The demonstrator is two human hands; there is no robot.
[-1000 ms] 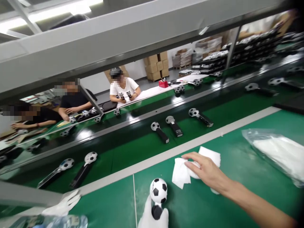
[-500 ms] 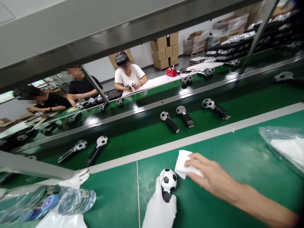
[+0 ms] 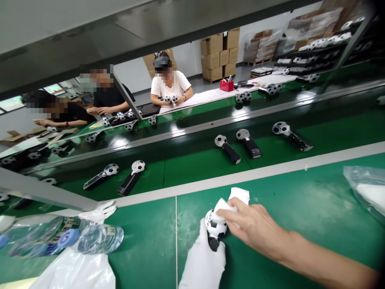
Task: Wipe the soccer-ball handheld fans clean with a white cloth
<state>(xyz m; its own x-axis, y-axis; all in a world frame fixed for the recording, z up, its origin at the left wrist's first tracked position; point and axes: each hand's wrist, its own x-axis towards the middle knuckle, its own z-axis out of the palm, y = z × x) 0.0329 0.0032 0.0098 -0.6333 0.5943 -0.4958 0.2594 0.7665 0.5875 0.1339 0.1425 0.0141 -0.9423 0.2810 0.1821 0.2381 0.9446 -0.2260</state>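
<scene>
My left hand [image 3: 203,261], in a white glove, grips the black handle [image 3: 213,243] of a small black-and-white football-patterned ball [image 3: 215,226] and holds it upright over the green bench [image 3: 144,245]. My bare right hand [image 3: 255,226] is pressing a white cloth [image 3: 237,196] against the top of the ball. The cloth covers part of the ball, and my gloved fingers hide most of the handle.
A clear plastic bag of white cloths [image 3: 368,188] lies at the right. A water bottle [image 3: 99,239], a loose white glove [image 3: 98,211] and plastic sheeting lie at the left. Beyond a grey rail, a green conveyor [image 3: 192,174] carries several similar balls on handles towards seated co-workers.
My right hand has moved left and brought the cloth from beside the ball onto its top. The view has tilted slightly, and the far co-worker's hands have shifted on the balls they hold.
</scene>
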